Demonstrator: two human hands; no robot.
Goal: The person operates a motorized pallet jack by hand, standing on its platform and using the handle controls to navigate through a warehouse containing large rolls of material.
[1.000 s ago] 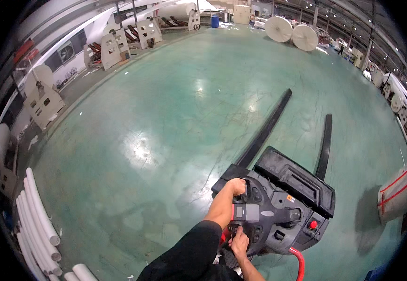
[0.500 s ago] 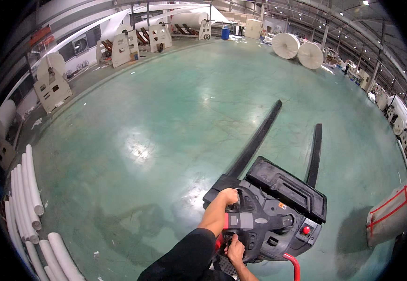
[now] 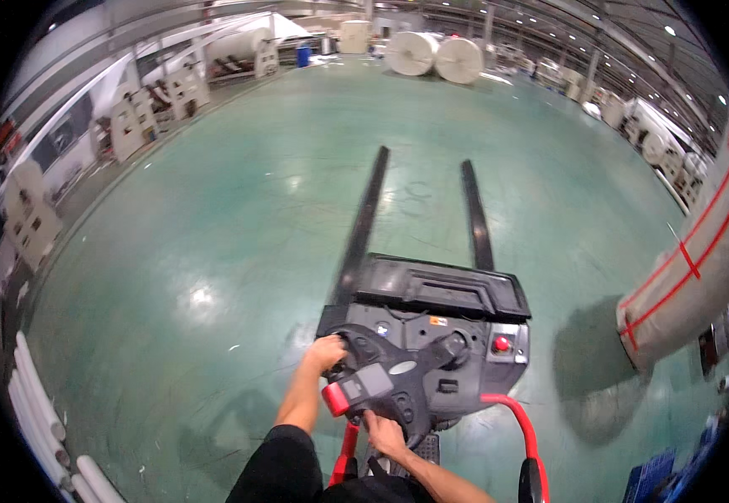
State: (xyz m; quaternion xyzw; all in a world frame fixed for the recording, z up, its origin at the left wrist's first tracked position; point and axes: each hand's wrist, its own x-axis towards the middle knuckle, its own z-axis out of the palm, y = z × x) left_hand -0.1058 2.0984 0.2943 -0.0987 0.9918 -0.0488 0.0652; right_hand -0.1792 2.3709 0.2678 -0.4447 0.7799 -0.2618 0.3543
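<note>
I am riding an electric pallet truck (image 3: 444, 289) with a black body. My left hand (image 3: 326, 353) is closed round the far-left grip of its black tiller head (image 3: 371, 381), which has a grey panel and a red end. My right hand (image 3: 384, 433) is closed on the near grip, its fingertips partly hidden. The tiller head sits at a slant. A red button (image 3: 501, 344) stands on the truck's right side. Two dark forks, a left fork (image 3: 364, 218) and a right fork (image 3: 477, 220), stretch ahead with no load.
A large wrapped roll with red tape (image 3: 687, 256) stands close on the right. White tubes (image 3: 37, 402) lie at the lower left. Two big rolls (image 3: 412, 54) rest far ahead. Machine stands (image 3: 130, 126) line the left wall. A red guard rail (image 3: 522, 423) curves beside me.
The truck and my view have swung to the right relative to each other and the hall, so the forks now point more straight ahead. The taped roll looms larger. Both hands keep their grips.
</note>
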